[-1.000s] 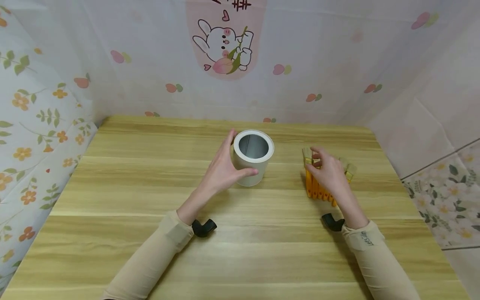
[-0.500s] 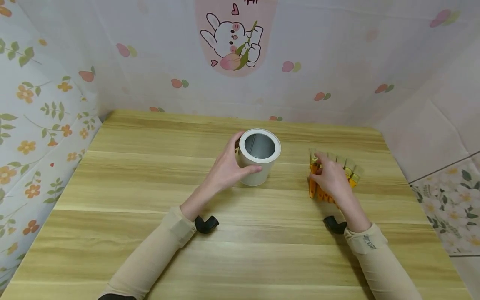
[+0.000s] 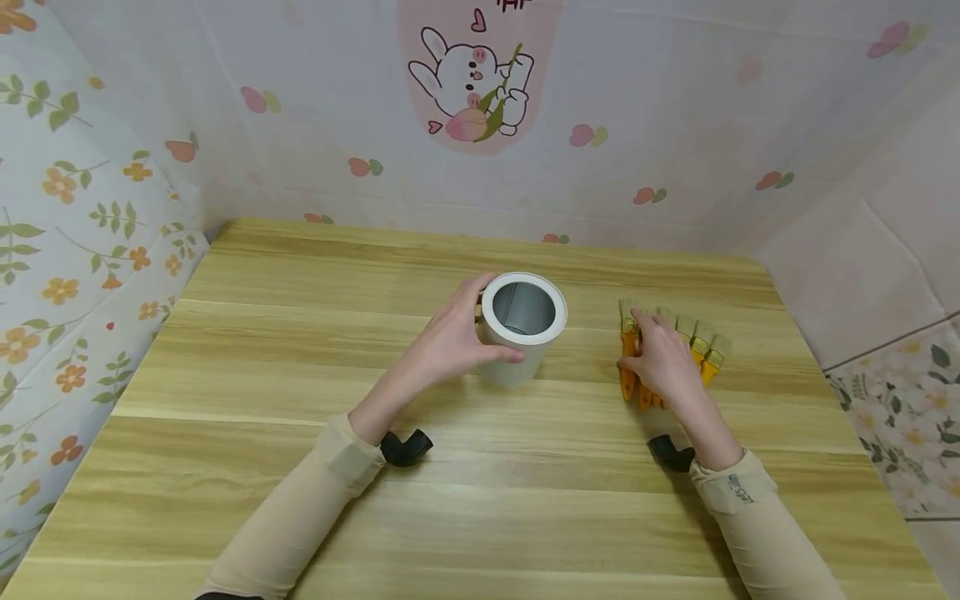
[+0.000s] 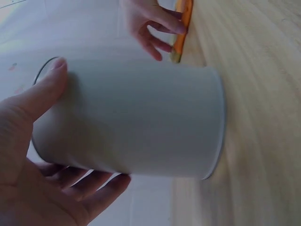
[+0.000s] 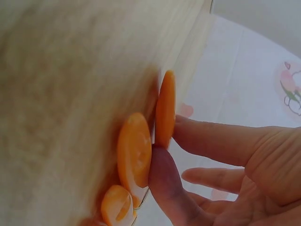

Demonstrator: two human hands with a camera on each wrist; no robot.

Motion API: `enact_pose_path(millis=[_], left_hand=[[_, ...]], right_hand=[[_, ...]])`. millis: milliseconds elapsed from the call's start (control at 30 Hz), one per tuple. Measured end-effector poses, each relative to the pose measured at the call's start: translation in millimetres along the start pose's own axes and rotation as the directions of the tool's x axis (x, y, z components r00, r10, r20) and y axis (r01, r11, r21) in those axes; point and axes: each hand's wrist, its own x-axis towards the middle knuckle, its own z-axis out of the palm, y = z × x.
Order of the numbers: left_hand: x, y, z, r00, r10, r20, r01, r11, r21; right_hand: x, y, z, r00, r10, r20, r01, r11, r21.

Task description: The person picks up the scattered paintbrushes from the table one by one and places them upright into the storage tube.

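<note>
A white can (image 3: pixel 512 371) with a broad white rim and a bare metal inside stands upright, its mouth facing up. My left hand (image 3: pixel 446 343) grips its near left side high up, thumb across the front and fingers behind. To the right lies a fan of flat paintbrushes (image 3: pixel 702 340) with orange handles and pale bristles. My right hand (image 3: pixel 666 357) is over them, covering part of several handles. In the right wrist view, thumb and a fingertip pinch the handle of the leftmost paintbrush (image 5: pixel 165 106), with the other handles (image 5: pixel 135 155) beside that finger.
Everything sits on a wood-grain table (image 3: pixel 480 517). A patterned curtain (image 3: pixel 315 108) hangs along its back edge, with a floral sheet (image 3: pixel 67 292) on the left. Black elbow-shaped pieces (image 3: pixel 407 448) sit by both wrists.
My right thumb and fingers have closed onto the leftmost paintbrush, which now lies slightly apart from the others. The can has shifted slightly toward me in my left hand.
</note>
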Motion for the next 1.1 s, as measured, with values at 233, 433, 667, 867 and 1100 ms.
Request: enact_pose_path(millis=[233,433,667,867,1100], left_hand=[[-5.4,3.6,-7.7,0.991,0.075,0.107,-0.076,0.997,0.001],[-5.8,4.2,-12.2,0.978,0.097,0.186,-0.104,0.994,0.029],[-5.8,3.9,-15.9,0.962,0.132,0.240,-0.137,0.991,0.004],[-6.8,3.0,-19.4,0.938,0.190,0.290,-0.193,0.981,-0.021],[-7.4,2.7,-20.3,0.917,0.200,0.345,-0.199,0.979,-0.039]], right_hand=[[0,0,2,0.999,-0.030,0.015,0.029,0.999,0.022],[1,-3,0,0.999,-0.020,0.032,0.017,0.995,0.103],[-7,-17,-15,0.998,-0.005,-0.059,0.019,0.970,0.244],[-18,-33,-29,0.968,-0.032,-0.251,0.135,0.904,0.406],[-35,-66,-47,0.887,0.000,-0.462,0.374,0.587,0.718]])
